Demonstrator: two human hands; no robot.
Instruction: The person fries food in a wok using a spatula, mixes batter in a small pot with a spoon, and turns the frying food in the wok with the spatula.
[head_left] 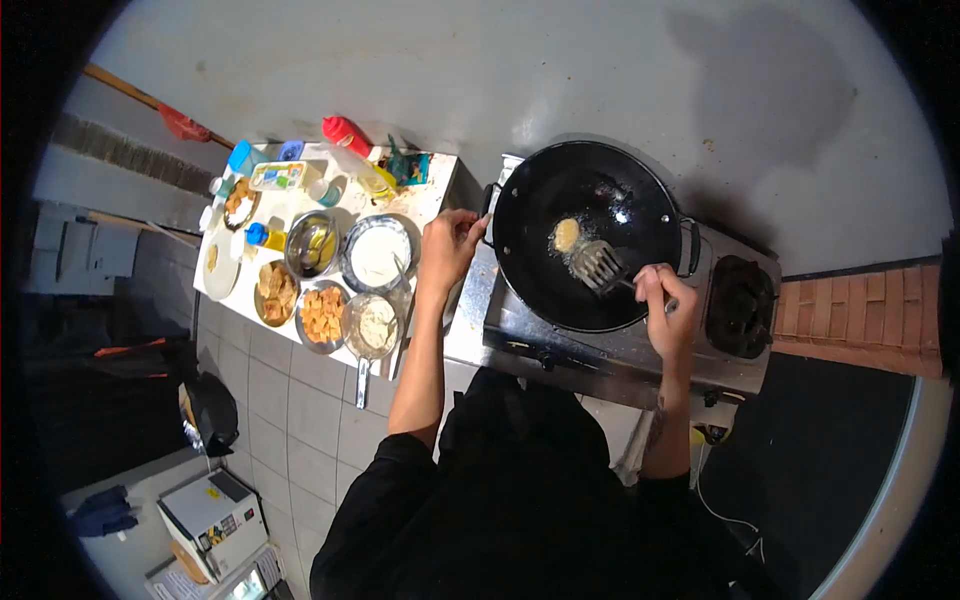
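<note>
A wide black wok (540,185) sits on the metal stove, with a small pool of oil at its bottom. One pale yellow fried piece (566,235) lies in the oil, bubbles around it. My right hand (668,308) is closed around the handle of a slotted spatula (598,267), whose head rests in the wok just beside the piece. At the wok's left side, my left hand (452,246) has its fingers pinched at the loop handle (488,212); the exact contact is partly hidden.
Left stands a white table (438,190) with a bowl of white batter (380,253), a sieve (372,328), a bowl of orange cubes (323,314), a metal bowl (312,244) and a red squeeze bottle (345,133). A second burner (741,305) is right of the wok.
</note>
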